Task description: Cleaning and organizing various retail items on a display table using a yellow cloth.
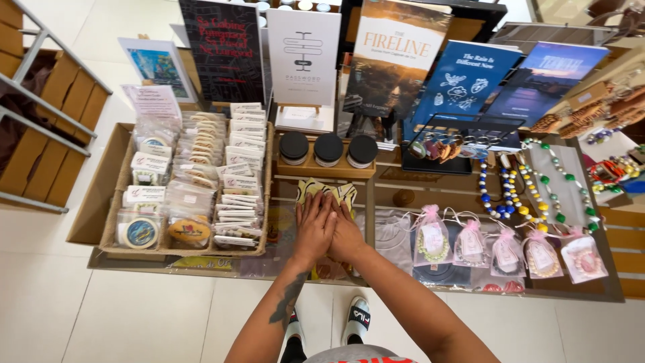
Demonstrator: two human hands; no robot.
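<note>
Together, the left hand and right hand lie flat, overlapping, gripping nothing, pressed on a yellow patterned cloth at the front middle of the counter, between a basket of packets and pink pouches.

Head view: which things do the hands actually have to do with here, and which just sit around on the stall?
In hand:
left hand and right hand, overlapped, pressing flat on the yellow patterned cloth.

Lying about:
three black-lidded jars
basket of packets
pink pouches
bead necklaces
propped books
</note>
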